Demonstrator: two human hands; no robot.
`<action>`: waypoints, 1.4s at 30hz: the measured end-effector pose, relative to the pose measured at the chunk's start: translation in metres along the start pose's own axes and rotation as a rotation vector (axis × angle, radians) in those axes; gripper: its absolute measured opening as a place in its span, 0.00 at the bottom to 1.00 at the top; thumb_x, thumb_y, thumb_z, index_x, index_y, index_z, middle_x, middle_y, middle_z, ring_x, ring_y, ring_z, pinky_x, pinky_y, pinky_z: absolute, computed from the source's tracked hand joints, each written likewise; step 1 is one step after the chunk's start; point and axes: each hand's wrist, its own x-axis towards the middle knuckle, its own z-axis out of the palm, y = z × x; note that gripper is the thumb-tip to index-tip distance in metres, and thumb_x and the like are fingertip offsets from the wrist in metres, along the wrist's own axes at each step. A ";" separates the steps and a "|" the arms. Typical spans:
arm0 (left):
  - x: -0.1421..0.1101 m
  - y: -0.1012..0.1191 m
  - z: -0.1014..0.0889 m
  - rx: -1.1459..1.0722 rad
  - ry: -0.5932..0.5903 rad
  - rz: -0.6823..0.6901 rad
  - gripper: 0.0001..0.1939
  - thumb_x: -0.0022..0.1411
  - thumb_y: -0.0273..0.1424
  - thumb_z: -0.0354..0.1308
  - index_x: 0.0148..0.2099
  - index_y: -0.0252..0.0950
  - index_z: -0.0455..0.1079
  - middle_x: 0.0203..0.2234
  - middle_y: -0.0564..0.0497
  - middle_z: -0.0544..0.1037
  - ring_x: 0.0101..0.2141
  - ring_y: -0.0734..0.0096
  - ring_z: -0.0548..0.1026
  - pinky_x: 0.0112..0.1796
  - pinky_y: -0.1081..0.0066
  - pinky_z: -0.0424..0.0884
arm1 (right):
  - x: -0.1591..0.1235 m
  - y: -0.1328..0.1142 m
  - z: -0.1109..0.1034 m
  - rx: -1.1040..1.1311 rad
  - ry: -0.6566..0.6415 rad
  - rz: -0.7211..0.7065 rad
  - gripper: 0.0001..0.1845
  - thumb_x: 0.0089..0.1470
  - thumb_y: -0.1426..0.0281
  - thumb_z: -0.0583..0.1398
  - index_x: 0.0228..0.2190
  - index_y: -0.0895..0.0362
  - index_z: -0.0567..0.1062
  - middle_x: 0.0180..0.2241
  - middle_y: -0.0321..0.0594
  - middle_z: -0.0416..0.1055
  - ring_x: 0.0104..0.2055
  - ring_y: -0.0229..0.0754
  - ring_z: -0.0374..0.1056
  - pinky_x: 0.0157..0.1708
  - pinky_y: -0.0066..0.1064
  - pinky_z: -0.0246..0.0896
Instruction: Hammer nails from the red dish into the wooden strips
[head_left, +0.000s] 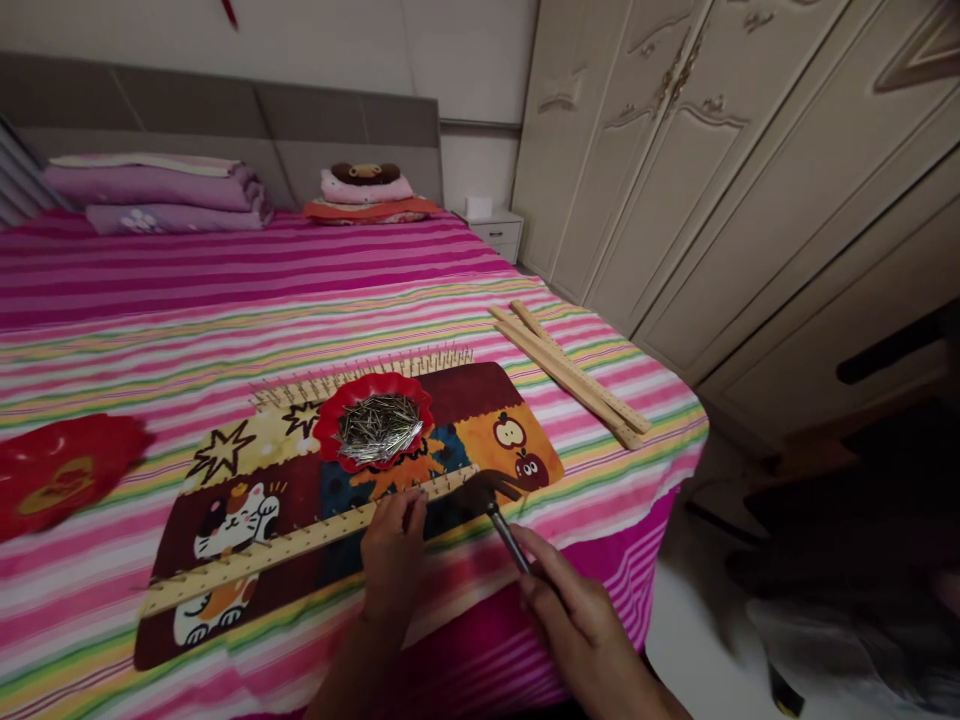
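Observation:
My right hand (574,610) is wrapped round the handle of a hammer (510,538); its dark, blurred head is over the right end of a pale wooden strip (300,543). Many nails stand upright along that strip, which lies slantwise across a patterned mat (292,590). My left hand (395,548) is closed in a pinch at the strip, left of the hammer head, on what looks like a nail, mostly hidden by the fingers. Beyond the strip, a red scalloped bowl (325,440) full of loose nails (380,428) sits on the mat.
Behind the bowl lies another strip studded with upright nails (360,378). Several bare wooden strips (562,372) are stacked crosswise at the right. A red plate (112,470) is at the left on the striped bedspread (187,370). The bed's edge drops off at right, near the wardrobe (637,150).

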 end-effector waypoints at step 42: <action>0.124 0.018 -0.036 0.684 -0.395 -0.090 0.12 0.53 0.33 0.49 0.32 0.36 0.73 0.33 0.40 0.78 0.36 0.56 0.74 0.32 0.66 0.64 | -0.041 0.108 -0.028 0.617 0.485 0.551 0.29 0.40 0.55 0.65 0.45 0.48 0.72 0.21 0.30 0.68 0.24 0.37 0.67 0.23 0.23 0.63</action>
